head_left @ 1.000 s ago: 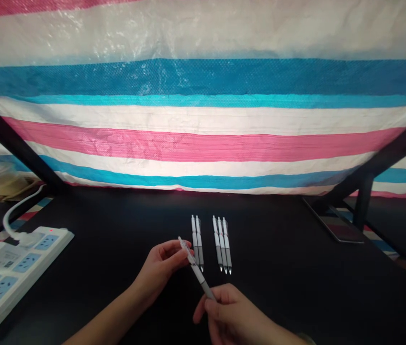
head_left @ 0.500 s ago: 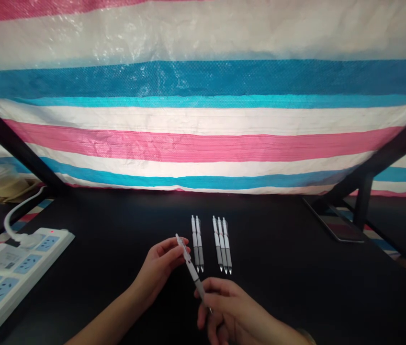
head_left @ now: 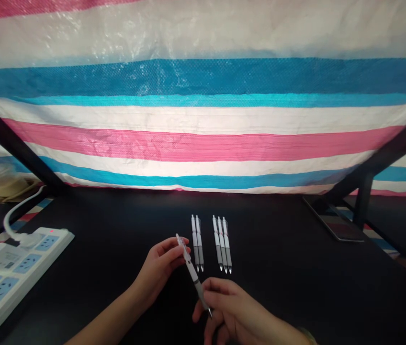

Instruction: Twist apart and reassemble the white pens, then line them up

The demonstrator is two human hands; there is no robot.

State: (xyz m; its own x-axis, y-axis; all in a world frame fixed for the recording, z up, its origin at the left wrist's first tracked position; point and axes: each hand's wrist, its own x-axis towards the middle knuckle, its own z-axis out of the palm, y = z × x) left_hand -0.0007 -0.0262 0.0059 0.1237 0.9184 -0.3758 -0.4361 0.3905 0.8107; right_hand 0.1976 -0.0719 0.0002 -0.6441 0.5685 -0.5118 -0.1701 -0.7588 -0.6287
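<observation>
Head view: left hand (head_left: 157, 272) on white pen (head_left: 190, 269)

The left hand (head_left: 158, 268) grips a white pen (head_left: 191, 268) near its clicker end, and the right hand (head_left: 226, 309) pinches it near the tip. Just beyond, two pens (head_left: 197, 242) and three pens (head_left: 221, 244) lie in separate groups on the black tabletop (head_left: 278, 249), with a power strip (head_left: 16, 273) to the left and a striped tarp (head_left: 203, 143) behind.

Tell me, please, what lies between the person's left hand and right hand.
In the head view, a white retractable pen runs between the left hand and the right hand.
</observation>
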